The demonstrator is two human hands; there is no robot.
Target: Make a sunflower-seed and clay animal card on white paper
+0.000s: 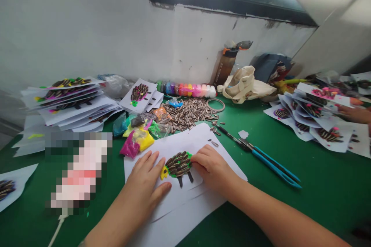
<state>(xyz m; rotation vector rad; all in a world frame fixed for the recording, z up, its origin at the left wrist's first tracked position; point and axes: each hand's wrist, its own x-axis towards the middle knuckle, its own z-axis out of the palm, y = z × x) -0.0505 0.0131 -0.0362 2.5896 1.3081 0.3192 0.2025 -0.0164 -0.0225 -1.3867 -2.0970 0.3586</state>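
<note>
A hedgehog picture (pixel 179 164) lies on white paper (pixel 174 224) in front of me. Its body is covered in sunflower seeds over green clay, with a yellow clay head and two black legs. My left hand (pixel 149 177) rests flat on the paper beside the head, fingers spread, holding nothing. At the tail end, my right hand (pixel 210 166) has its fingertips pinched together against the green clay edge. Whatever lies between those fingertips is hidden. A few loose seeds (pixel 214 143) lie on the paper just beyond the right hand.
Behind the paper are bags of coloured clay (pixel 146 140) and a heap of sunflower seeds (pixel 188 114). Blue tweezers (pixel 275 168) and a black pen (pixel 230 135) lie right. Stacks of pictures (pixel 81 114) stand left and right; another person's hand (pixel 355 114) is far right.
</note>
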